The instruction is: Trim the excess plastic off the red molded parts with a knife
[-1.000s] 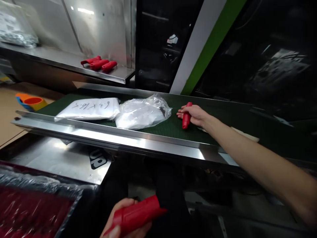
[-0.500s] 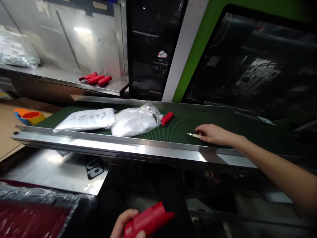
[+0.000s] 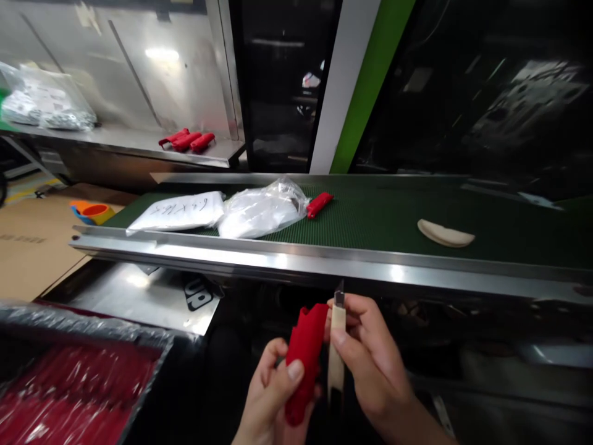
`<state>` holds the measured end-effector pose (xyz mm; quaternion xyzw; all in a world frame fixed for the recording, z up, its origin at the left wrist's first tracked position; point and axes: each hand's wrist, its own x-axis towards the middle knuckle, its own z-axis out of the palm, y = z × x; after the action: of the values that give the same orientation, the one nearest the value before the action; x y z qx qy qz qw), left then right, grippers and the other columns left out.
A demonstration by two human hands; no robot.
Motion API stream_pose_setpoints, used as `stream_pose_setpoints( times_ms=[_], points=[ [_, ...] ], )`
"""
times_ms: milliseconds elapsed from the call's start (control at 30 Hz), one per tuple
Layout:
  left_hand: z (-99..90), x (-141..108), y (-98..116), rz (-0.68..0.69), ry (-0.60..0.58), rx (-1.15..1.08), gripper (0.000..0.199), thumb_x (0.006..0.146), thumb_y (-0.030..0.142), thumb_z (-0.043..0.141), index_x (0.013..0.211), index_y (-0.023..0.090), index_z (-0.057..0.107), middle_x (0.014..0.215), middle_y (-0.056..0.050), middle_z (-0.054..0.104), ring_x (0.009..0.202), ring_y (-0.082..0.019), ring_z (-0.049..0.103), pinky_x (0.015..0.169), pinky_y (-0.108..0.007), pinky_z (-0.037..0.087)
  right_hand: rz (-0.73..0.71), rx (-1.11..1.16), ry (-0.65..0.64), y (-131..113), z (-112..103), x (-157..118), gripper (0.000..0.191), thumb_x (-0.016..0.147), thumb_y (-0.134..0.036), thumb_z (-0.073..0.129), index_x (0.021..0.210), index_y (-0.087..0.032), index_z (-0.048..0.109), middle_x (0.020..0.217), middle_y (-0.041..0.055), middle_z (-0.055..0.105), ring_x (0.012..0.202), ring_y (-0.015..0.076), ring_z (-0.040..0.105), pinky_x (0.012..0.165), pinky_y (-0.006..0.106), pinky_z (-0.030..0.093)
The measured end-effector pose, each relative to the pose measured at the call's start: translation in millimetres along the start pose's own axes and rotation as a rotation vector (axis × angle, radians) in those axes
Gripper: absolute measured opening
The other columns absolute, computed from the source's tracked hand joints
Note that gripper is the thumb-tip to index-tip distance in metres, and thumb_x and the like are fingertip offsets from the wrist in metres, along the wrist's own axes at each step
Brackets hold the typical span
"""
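Note:
My left hand [image 3: 273, 386] is wrapped round a red plastic part [image 3: 306, 364], a hollow moulded piece with a notched upper end, held upright in front of me. Beside it, my right hand [image 3: 370, 355] grips a small knife [image 3: 337, 340] with a pale handle, its short blade pointing up. The knife is close to the part's right edge; whether they touch I cannot tell. Another red plastic part [image 3: 319, 204] lies on the green conveyor belt [image 3: 370, 216], against a clear plastic bag [image 3: 264, 210] with white contents.
A white packet [image 3: 178, 211] with handwriting and a pale half-round piece [image 3: 445, 234] lie on the belt. The belt's metal rail [image 3: 259, 253] runs in front. Several red parts [image 3: 202, 142] sit on a metal shelf. A lined box [image 3: 83, 377] at lower left holds red pieces.
My right hand has lifted the knife off the belt and come down beside my left hand. The red part has turned more upright. The pale half-round piece now shows on the belt.

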<state>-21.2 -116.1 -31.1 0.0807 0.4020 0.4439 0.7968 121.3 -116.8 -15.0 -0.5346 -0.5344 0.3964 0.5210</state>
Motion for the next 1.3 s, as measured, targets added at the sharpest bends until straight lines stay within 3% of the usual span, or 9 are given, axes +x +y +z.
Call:
stream_pose_setpoints(
  times_ms=[133, 233, 367, 467, 567, 700, 833, 1100, 1300],
  points=[
    [-6.9, -5.3, -7.0, 0.017, -0.118, 0.133, 0.038, 0.076, 0.022, 0.078, 0.107, 0.022, 0.055, 0.092, -0.005, 0.069, 0.083, -0.019, 0.067, 0.072, -0.026, 0.051, 0.222, 0.284, 0.083, 15.2, 21.5, -17.4, 0.023, 0.099, -0.04, 0.049, 0.12, -0.03, 0.046, 0.081, -0.0047, 0.054, 0.063, 0.0073, 0.053, 0.055, 0.016, 0.047],
    [-20.9, -8.8, -5.5, 0.027, -0.211, 0.264, 0.063, 0.076, 0.017, 0.078, 0.129, 0.028, 0.047, 0.113, -0.007, 0.065, 0.091, -0.019, 0.066, 0.078, -0.029, 0.052, 0.289, 0.266, -0.042, 18.5, 22.5, -26.6, 0.019, 0.097, -0.039, 0.054, 0.112, -0.028, 0.052, 0.083, -0.0044, 0.055, 0.067, 0.0063, 0.055, 0.061, 0.016, 0.048],
    [-31.3, -10.6, -1.5, -0.038, -0.222, 0.267, 0.045, 0.083, 0.02, 0.064, 0.125, 0.027, 0.05, 0.094, -0.003, 0.062, 0.074, -0.016, 0.062, 0.065, -0.027, 0.053, 0.351, 0.204, -0.229, 17.8, 13.6, -28.4, 0.029, 0.097, -0.042, 0.053, 0.125, -0.032, 0.054, 0.077, -0.0046, 0.055, 0.062, 0.0068, 0.055, 0.055, 0.016, 0.047],
    [-29.6, -12.1, 2.1, -0.108, -0.21, 0.137, 0.027, 0.09, 0.031, 0.051, 0.116, 0.024, 0.053, 0.094, -0.003, 0.058, 0.063, -0.012, 0.055, 0.045, -0.019, 0.045, 0.278, -0.042, -0.208, 15.6, 1.2, -20.4, 0.036, 0.099, -0.045, 0.048, 0.134, -0.039, 0.051, 0.075, -0.0053, 0.052, 0.055, 0.0048, 0.048, 0.052, 0.015, 0.044],
    [-25.8, -15.9, 5.2, -0.05, -0.171, 0.181, 0.02, 0.093, 0.034, 0.05, 0.108, 0.022, 0.055, 0.102, -0.004, 0.057, 0.064, -0.011, 0.054, 0.04, -0.014, 0.039, 0.123, -0.291, -0.263, 13.3, -9.4, -12.2, 0.033, 0.102, -0.04, 0.045, 0.133, -0.041, 0.054, 0.083, -0.0035, 0.057, 0.062, 0.0056, 0.051, 0.056, 0.015, 0.044],
    [-23.6, -23.3, 5.8, 0.003, -0.146, 0.327, 0.019, 0.091, 0.035, 0.055, 0.104, 0.021, 0.055, 0.082, -0.002, 0.062, 0.05, -0.008, 0.051, 0.037, -0.014, 0.038, -0.233, -0.464, -0.318, 7.1, -13.6, -10.0, 0.041, 0.097, -0.017, 0.053, 0.135, -0.031, 0.055, 0.1, 0.0012, 0.06, 0.082, 0.0087, 0.06, 0.07, 0.018, 0.049],
    [-21.3, -29.5, 5.4, 0.026, -0.104, 0.346, 0.031, 0.095, 0.048, 0.043, 0.105, 0.02, 0.054, 0.066, 0.0, 0.06, 0.036, -0.006, 0.042, 0.035, -0.014, 0.032, -0.471, -0.641, -0.305, -3.4, -11.4, -12.3, 0.049, 0.092, -0.001, 0.049, 0.136, -0.02, 0.054, 0.115, 0.0069, 0.061, 0.101, 0.0128, 0.061, 0.082, 0.022, 0.05],
    [-20.0, -35.1, 9.9, 0.032, -0.118, 0.322, 0.032, 0.097, 0.047, 0.036, 0.105, 0.021, 0.053, 0.065, -0.002, 0.062, 0.038, -0.008, 0.043, 0.036, -0.017, 0.032, -0.518, -0.71, -0.334, -12.9, -7.0, -14.2, 0.044, 0.09, -0.003, 0.051, 0.13, -0.02, 0.059, 0.119, 0.0077, 0.063, 0.103, 0.0178, 0.06, 0.085, 0.031, 0.051],
    [-22.0, -38.0, 10.3, 0.029, -0.127, 0.298, 0.029, 0.097, 0.048, 0.037, 0.102, 0.023, 0.051, 0.064, -0.002, 0.063, 0.037, -0.008, 0.044, 0.035, -0.016, 0.032, -0.57, -0.798, -0.311, -14.9, -6.8, -13.1, 0.037, 0.092, -0.01, 0.053, 0.126, -0.022, 0.063, 0.114, 0.0076, 0.065, 0.099, 0.0204, 0.06, 0.077, 0.034, 0.05]
  ],
)
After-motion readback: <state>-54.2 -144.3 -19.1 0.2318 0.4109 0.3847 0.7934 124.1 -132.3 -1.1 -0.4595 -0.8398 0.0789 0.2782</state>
